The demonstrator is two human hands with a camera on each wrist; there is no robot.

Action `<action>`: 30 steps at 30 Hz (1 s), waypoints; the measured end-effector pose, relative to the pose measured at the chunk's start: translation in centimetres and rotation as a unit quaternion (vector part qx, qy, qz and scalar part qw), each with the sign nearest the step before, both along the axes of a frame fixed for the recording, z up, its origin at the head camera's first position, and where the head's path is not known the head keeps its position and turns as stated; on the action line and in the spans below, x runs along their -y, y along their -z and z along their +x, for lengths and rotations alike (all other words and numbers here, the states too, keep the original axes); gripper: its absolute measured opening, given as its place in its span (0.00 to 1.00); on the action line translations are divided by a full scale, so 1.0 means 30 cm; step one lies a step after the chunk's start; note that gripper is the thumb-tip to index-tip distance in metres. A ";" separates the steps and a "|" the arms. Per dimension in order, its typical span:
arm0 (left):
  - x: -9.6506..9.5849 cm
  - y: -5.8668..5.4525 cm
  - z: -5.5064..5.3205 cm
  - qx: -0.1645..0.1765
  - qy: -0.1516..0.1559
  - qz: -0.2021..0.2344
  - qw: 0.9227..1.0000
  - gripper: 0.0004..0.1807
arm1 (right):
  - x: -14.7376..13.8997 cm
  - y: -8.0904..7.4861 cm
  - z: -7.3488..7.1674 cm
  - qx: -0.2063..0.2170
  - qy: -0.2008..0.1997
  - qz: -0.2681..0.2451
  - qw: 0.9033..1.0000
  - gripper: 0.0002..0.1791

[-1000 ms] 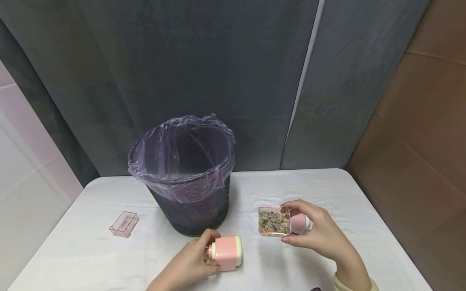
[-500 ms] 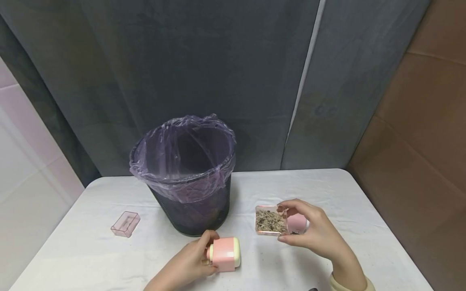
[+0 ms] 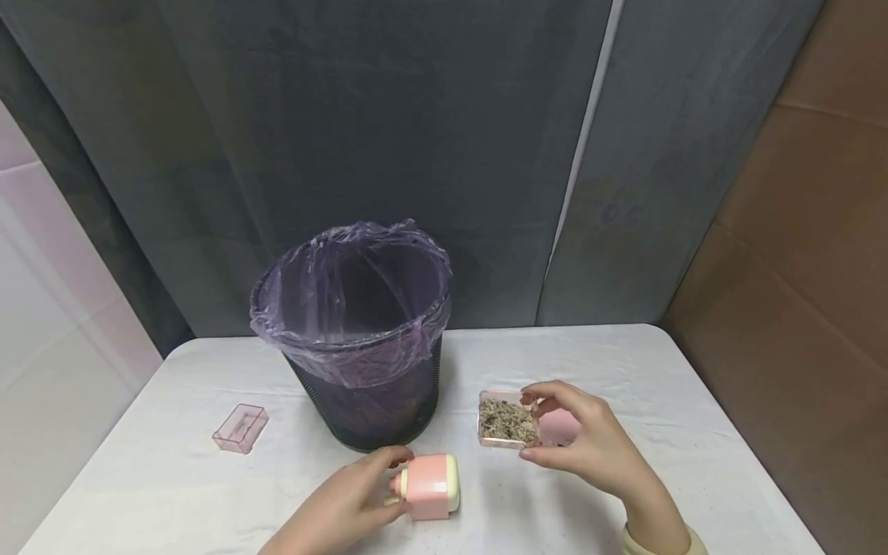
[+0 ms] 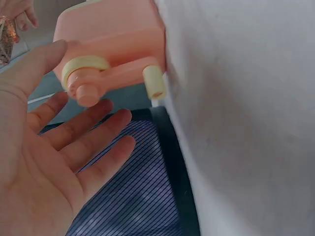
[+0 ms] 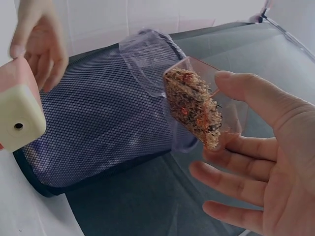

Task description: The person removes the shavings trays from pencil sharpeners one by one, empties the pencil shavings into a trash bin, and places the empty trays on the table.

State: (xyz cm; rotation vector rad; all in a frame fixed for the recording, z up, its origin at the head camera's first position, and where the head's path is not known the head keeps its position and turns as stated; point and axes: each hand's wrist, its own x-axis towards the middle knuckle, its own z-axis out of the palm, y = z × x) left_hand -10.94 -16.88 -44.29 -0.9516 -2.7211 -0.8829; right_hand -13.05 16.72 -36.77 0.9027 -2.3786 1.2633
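A pink crank pencil sharpener (image 3: 428, 486) with cream ends is on the white-covered table, in front of the bin. My left hand (image 3: 340, 501) is at its crank side. In the left wrist view the thumb lies against the sharpener's body, while the other fingers stretch out loosely below the crank (image 4: 123, 73). The right hand (image 3: 590, 439) pinches a clear pinkish shavings drawer (image 5: 231, 115) between thumb and fingers, above the table. Pencil shavings (image 5: 194, 105) lie inside it. Partly hidden behind that hand is a pink rounded shape (image 3: 558, 426); I cannot tell what it is.
A black mesh bin (image 3: 375, 408) with a purple plastic liner (image 3: 361, 362) stands at the back, left of centre. Another small clear pinkish tray (image 3: 240, 428) lies on the table at the left. Dark curtain (image 3: 416, 116) hangs behind; a brown panel (image 3: 798, 270) borders the right.
My left hand has loosened around the sharpener and drawn slightly back to the left. The right hand has moved a little left with the drawer, closer to the bin.
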 end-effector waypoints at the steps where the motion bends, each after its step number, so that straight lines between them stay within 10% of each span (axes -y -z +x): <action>1: 0.005 -0.007 0.003 -0.005 -0.007 -0.006 1.000 0.27 | 0.003 -0.002 -0.001 -0.002 0.001 -0.003 1.000 0.31; 8: 0.053 -0.071 0.011 -0.094 -0.039 -0.010 0.995 0.23 | 0.031 -0.026 -0.012 -0.008 0.009 -0.020 1.000 0.32; 16: 0.122 -0.160 0.005 -0.228 -0.098 0.026 0.968 0.24 | 0.060 -0.077 -0.033 -0.017 0.025 -0.028 0.999 0.32; 30: 0.181 -0.275 0.008 -0.221 -0.229 0.108 0.942 0.33 | 0.098 -0.175 -0.080 -0.054 0.025 -0.045 0.997 0.33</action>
